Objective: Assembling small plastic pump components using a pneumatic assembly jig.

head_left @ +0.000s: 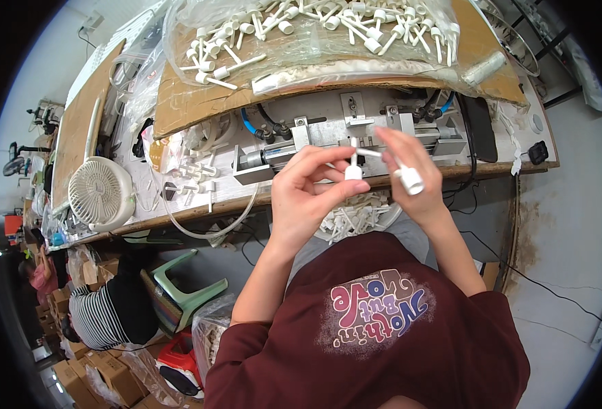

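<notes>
Between the thumb and fingers of my left hand (302, 194) is a white plastic stem with a round cap (353, 172), its cap toward me. My right hand (417, 170), slightly blurred, grips a second white capped stem (410, 181) that lies slanted, its thin end pointing toward the first one. Both hands are raised in front of a metal clamping fixture (328, 135) with blue air hoses at either side. Below them, by the table's front edge, many small white plastic pieces (355, 217) lie heaped in a round container, partly hidden by my hands.
Behind the fixture, a cardboard sheet (205, 109) bears a plastic-covered heap of white capped stems (372, 31). Loose white pieces (195, 178) and a white fan (101, 193) are at left. A green stool (190, 290) and a person in stripes (113, 310) are lower left.
</notes>
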Available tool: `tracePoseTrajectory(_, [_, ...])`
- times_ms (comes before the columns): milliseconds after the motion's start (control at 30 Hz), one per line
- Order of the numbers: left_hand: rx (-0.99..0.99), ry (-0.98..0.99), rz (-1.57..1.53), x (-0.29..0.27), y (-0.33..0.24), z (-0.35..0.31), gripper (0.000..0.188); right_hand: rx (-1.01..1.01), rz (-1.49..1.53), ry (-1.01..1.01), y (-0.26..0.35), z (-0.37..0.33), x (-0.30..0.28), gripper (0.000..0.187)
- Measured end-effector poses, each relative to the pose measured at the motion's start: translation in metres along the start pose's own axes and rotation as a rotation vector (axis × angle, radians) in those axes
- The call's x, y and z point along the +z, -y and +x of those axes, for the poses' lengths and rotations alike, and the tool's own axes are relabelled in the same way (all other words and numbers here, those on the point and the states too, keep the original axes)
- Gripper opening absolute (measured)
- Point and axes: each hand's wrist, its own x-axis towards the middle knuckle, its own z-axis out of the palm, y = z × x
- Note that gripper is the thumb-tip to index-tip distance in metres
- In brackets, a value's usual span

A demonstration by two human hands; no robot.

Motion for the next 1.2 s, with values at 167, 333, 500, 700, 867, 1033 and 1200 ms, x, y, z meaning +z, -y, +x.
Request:
tracePoseTrajectory(167, [0.271, -0.043, 0.579, 0.003, 0.028, -0.008, 0.032, 0.66, 0.659, -0.217, -0.008, -0.013, 0.001, 0.023])
tracePoseTrajectory(333, [0.463, -0.021, 1.035, 0.01, 0.073, -0.012, 0.029, 0.904, 1.005, -0.303, -0.006, -0.018, 0.003, 0.028])
tracePoseTrajectory(500, [0.506, -0.02, 1.225, 0.013, 0.075, -0.004, 0.029, 0.957, 1.089, -0.342, 0.005, -0.019, 0.001, 0.029])
tracePoseTrajectory(700, [0.491, -0.021, 1.216, 0.011, 0.069, 0.002, 0.027, 0.929, 1.137, -0.321, 0.011, -0.018, 0.006, 0.029])
tracePoseTrajectory(867, [0.532, -0.012, 1.149, 0.012, 0.063, 0.003, 0.03, 0.944, 1.154, -0.361, 0.012, -0.022, 0.014, 0.029])
tracePoseTrajectory(1033, [0.707, 0.027, 0.889, 0.022, 0.046, 0.001, 0.033, 0.958, 1.19, -0.345, 0.022, -0.024, 0.025, 0.023])
tracePoseTrajectory(1200, [0.565, 0.037, 0.804, 0.028, 0.036, 0.003, 0.041, 0.997, 1.262, -0.217, 0.031, -0.03, 0.034, 0.028])
